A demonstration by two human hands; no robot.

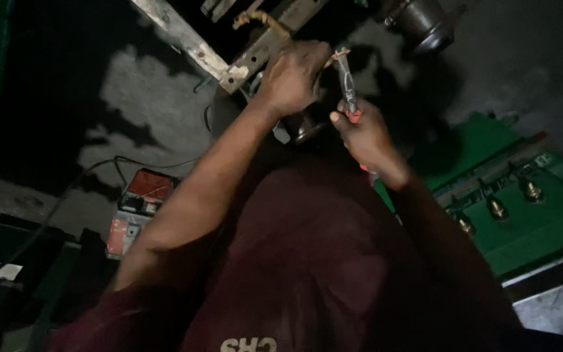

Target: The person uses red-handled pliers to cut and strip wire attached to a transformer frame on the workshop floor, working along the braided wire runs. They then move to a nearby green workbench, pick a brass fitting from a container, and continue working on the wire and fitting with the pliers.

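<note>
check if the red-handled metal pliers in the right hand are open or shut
Nearly shut: the red-handled metal pliers have their tips pinched on a thin brownish wire, and the right hand squeezes the handles. The left hand grips the rusty metal part.

The left hand [292, 75] covered whatever it gripped on the bracket [255, 55]. The pliers [348, 91] tips were too small and dark to read as open or closed. The right hand [363, 133] hid the pliers' handles. The frame's top edge cut off the pot [425, 23] and the bar [177, 32].
</note>
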